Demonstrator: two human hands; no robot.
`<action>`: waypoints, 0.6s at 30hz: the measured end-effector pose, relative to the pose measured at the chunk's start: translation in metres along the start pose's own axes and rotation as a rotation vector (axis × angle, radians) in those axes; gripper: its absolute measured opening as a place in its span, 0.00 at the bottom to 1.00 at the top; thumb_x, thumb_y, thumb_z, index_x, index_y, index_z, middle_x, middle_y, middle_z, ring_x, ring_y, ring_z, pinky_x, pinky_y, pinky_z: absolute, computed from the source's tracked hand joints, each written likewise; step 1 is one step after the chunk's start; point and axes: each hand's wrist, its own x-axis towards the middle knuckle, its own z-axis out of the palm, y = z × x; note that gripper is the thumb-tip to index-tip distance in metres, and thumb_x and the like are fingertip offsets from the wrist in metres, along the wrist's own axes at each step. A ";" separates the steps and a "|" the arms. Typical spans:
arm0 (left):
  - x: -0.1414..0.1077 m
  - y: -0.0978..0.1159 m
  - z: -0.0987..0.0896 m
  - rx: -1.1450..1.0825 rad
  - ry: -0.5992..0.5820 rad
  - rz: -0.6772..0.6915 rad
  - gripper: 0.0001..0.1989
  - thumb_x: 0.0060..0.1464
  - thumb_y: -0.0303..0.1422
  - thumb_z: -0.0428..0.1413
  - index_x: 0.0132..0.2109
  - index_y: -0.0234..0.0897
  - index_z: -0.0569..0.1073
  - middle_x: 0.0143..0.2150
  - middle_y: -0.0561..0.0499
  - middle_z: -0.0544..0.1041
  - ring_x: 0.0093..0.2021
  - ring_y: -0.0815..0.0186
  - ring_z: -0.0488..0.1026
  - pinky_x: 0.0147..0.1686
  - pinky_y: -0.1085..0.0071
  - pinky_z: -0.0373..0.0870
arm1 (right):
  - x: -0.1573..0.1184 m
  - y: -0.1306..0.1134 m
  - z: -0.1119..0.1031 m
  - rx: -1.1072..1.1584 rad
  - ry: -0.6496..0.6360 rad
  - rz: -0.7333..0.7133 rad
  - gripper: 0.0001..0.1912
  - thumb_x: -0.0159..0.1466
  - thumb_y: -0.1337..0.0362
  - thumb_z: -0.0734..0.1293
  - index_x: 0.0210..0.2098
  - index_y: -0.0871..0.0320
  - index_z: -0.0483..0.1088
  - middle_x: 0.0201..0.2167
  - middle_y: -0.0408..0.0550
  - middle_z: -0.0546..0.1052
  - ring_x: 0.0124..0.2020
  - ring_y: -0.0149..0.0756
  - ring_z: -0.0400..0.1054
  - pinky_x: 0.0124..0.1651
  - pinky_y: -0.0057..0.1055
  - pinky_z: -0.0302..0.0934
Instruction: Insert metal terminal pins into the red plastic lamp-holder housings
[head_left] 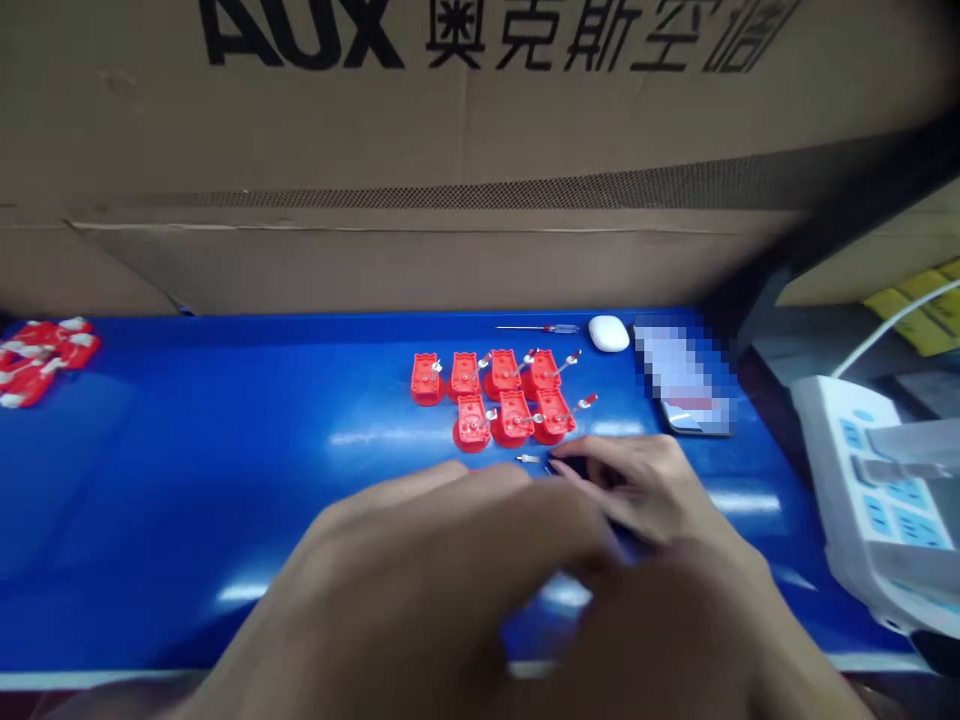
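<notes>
My left hand (442,580) is large and blurred in the foreground, fingers curled; whatever lies between its fingertips cannot be made out. Beyond it, my right hand (645,480) rests low over the blue table, thumb and forefinger closed around something dark and mostly hidden. A small white piece with a metal tip (529,459) lies just left of those fingertips. Several red plastic housings (514,418) stand in two rows behind my hands, most with a thin metal stem and white-and-red end sticking out. Another red edge peeks out above my left hand.
A screwdriver (540,328), a white rounded case (608,334) and a phone (686,385) lie along the back. Red and white parts (45,358) are piled at far left. A white keypad device (885,500) stands right. Cardboard (420,270) walls off the rear.
</notes>
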 end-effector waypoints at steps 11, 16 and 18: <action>0.029 -0.092 0.057 0.128 -0.079 0.230 0.26 0.72 0.24 0.54 0.71 0.51 0.74 0.67 0.44 0.76 0.53 0.58 0.78 0.54 0.59 0.77 | 0.003 -0.001 -0.005 0.037 -0.056 0.087 0.11 0.77 0.57 0.69 0.45 0.55 0.82 0.23 0.38 0.74 0.22 0.29 0.65 0.30 0.28 0.57; 0.025 -0.096 0.063 0.193 -0.163 0.249 0.33 0.70 0.20 0.50 0.74 0.56 0.69 0.74 0.45 0.71 0.61 0.52 0.76 0.61 0.49 0.73 | 0.003 -0.001 -0.007 0.064 -0.072 0.119 0.09 0.77 0.57 0.70 0.46 0.54 0.82 0.24 0.37 0.75 0.22 0.29 0.65 0.30 0.27 0.57; 0.027 -0.096 0.063 0.201 -0.167 0.251 0.32 0.71 0.20 0.50 0.73 0.56 0.70 0.73 0.44 0.71 0.60 0.52 0.76 0.59 0.49 0.73 | 0.003 -0.001 -0.007 0.068 -0.069 0.131 0.09 0.76 0.57 0.70 0.46 0.54 0.81 0.24 0.37 0.75 0.22 0.29 0.65 0.30 0.27 0.56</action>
